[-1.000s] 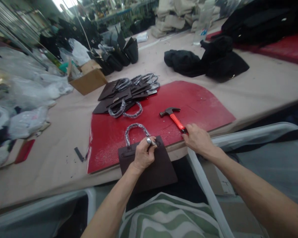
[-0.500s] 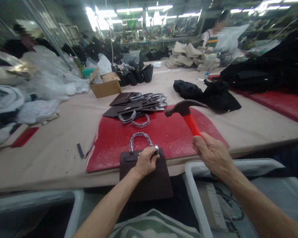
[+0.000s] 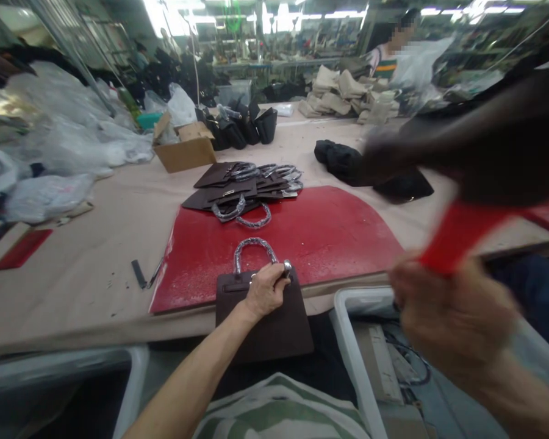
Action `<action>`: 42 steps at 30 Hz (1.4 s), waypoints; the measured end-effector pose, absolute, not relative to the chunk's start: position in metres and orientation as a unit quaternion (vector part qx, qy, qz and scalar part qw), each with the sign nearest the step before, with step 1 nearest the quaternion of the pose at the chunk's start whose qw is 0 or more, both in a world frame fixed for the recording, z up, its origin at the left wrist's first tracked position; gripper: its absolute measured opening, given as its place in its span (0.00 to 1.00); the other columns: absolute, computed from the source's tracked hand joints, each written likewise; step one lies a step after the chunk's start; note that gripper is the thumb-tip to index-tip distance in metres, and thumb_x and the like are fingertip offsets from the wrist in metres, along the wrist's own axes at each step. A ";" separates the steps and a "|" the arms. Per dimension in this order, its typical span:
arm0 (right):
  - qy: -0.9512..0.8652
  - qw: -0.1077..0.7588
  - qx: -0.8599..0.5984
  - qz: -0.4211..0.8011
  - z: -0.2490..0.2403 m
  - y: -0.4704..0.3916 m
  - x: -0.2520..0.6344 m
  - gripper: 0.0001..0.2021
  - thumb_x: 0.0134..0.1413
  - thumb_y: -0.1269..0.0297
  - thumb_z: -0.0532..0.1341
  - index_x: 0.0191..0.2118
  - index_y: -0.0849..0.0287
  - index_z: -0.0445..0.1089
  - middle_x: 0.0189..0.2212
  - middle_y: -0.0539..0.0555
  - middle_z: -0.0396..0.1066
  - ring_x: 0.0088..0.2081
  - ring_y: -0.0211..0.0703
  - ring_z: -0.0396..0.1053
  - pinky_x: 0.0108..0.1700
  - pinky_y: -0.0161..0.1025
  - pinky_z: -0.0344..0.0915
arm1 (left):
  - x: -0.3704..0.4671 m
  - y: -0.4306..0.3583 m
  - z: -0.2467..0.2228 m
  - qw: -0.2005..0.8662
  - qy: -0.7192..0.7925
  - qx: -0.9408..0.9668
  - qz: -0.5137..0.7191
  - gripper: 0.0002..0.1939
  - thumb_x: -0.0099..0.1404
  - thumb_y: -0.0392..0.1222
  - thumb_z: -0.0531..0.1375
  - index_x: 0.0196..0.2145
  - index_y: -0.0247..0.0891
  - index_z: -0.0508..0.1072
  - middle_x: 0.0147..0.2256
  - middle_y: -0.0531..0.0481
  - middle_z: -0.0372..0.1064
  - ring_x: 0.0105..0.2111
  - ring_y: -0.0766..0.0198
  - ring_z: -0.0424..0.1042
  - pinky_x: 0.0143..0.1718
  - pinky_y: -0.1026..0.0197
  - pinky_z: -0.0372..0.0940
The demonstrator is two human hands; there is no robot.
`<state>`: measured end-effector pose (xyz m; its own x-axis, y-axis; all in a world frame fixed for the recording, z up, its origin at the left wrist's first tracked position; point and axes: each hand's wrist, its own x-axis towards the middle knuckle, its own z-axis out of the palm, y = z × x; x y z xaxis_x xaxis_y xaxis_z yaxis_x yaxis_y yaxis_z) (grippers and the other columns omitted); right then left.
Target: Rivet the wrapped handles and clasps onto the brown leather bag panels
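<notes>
The hammer rose, clenched head-up in the right hand, right of the metal piece the left hand pinched.

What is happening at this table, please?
A person is working on a brown bag piece with a plastic-wrapped handle, at the near edge of a red mat. The left hand holds a small metal piece near the handle's right end. The right hand grips a hammer, raised and blurred, away from the bag piece. Behind lies a pile of similar brown pieces.
</notes>
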<state>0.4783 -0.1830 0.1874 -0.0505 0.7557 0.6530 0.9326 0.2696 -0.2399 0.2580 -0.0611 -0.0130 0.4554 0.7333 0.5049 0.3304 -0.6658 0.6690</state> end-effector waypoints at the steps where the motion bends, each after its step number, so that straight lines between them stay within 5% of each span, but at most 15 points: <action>1: -0.743 0.304 -0.587 -0.105 0.180 -0.183 0.478 0.14 0.68 0.59 0.50 0.29 0.53 0.57 0.15 0.46 0.58 0.16 0.37 0.53 0.23 0.40 0.41 | 0.258 -0.061 -0.013 0.246 0.327 0.817 0.406 0.08 0.64 0.31 0.58 0.40 0.39 0.72 0.39 0.44 0.74 0.42 0.55 0.75 0.47 0.54 0.70; 4: -0.774 0.111 -0.623 -0.022 0.158 -0.179 0.487 0.14 0.68 0.58 0.49 0.30 0.54 0.58 0.17 0.49 0.64 0.17 0.39 0.57 0.25 0.40 0.41 | 0.258 -0.061 -0.011 0.246 0.325 0.820 0.401 0.07 0.64 0.31 0.58 0.40 0.39 0.72 0.38 0.44 0.74 0.40 0.55 0.74 0.45 0.54 0.70; 6: -0.742 0.063 -0.667 0.030 0.146 -0.171 0.498 0.14 0.67 0.56 0.48 0.31 0.54 0.59 0.20 0.50 0.66 0.20 0.40 0.60 0.26 0.40 0.43 | 0.258 -0.061 -0.010 0.247 0.322 0.820 0.403 0.07 0.65 0.32 0.57 0.39 0.39 0.72 0.38 0.44 0.74 0.41 0.55 0.74 0.45 0.54 0.70; 13: -0.665 0.078 -0.728 0.147 0.081 -0.111 0.505 0.17 0.68 0.61 0.47 0.31 0.59 0.68 0.26 0.55 0.71 0.28 0.44 0.68 0.31 0.38 0.57 | 0.259 -0.061 -0.010 0.249 0.315 0.815 0.418 0.05 0.65 0.33 0.57 0.38 0.38 0.72 0.39 0.44 0.75 0.42 0.55 0.75 0.47 0.53 0.71; 16: -0.665 0.097 -0.733 0.106 0.059 -0.098 0.490 0.13 0.64 0.65 0.53 0.47 0.65 0.71 0.44 0.67 0.73 0.42 0.53 0.70 0.41 0.44 0.61 | 0.258 -0.060 -0.011 0.249 0.314 0.810 0.427 0.04 0.66 0.34 0.57 0.38 0.38 0.72 0.41 0.42 0.75 0.43 0.55 0.76 0.48 0.53 0.71; 19: -0.730 0.145 -0.665 0.065 0.045 -0.096 0.473 0.21 0.61 0.62 0.59 0.58 0.61 0.67 0.59 0.66 0.64 0.57 0.58 0.62 0.54 0.50 0.57 | 0.256 -0.061 -0.011 0.259 0.317 0.807 0.426 0.05 0.67 0.35 0.58 0.40 0.38 0.72 0.43 0.41 0.75 0.45 0.54 0.75 0.50 0.51 0.70; 26: -0.798 0.203 -0.560 0.093 0.008 -0.100 0.437 0.29 0.54 0.57 0.67 0.61 0.58 0.66 0.61 0.62 0.63 0.63 0.59 0.55 0.65 0.59 0.47 | 0.259 -0.062 -0.007 0.361 0.372 0.744 0.421 0.09 0.65 0.41 0.61 0.43 0.39 0.76 0.44 0.43 0.77 0.47 0.55 0.76 0.52 0.52 0.69; 33: -0.774 0.226 -0.578 0.125 0.007 -0.100 0.438 0.29 0.52 0.58 0.69 0.60 0.58 0.67 0.61 0.60 0.65 0.64 0.59 0.56 0.66 0.59 0.49 | 0.210 -0.036 0.013 0.502 0.473 0.383 0.614 0.20 0.58 0.56 0.67 0.36 0.34 0.74 0.34 0.48 0.77 0.35 0.59 0.79 0.42 0.53 0.75; 38: -0.777 0.237 -0.573 0.109 0.005 -0.098 0.439 0.27 0.54 0.59 0.66 0.60 0.56 0.68 0.61 0.60 0.65 0.63 0.60 0.57 0.64 0.61 0.51 | 0.105 -0.033 0.027 0.446 0.583 0.382 0.562 0.22 0.48 0.53 0.71 0.30 0.32 0.72 0.27 0.50 0.75 0.27 0.62 0.76 0.33 0.57 0.75; 42: -0.786 0.258 -0.558 0.061 -0.012 -0.094 0.442 0.25 0.57 0.55 0.62 0.58 0.58 0.70 0.60 0.63 0.67 0.61 0.63 0.59 0.62 0.64 0.53 | 0.029 -0.052 0.064 0.264 0.675 0.517 0.455 0.21 0.64 0.55 0.64 0.34 0.29 0.74 0.31 0.48 0.73 0.31 0.59 0.75 0.33 0.57 0.73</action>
<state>0.4421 -0.0937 -0.0124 -0.2437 0.9092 0.3376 0.8467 0.3692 -0.3832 0.0288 -0.0522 0.0643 -0.3256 0.9386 0.1142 0.4583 0.0510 0.8874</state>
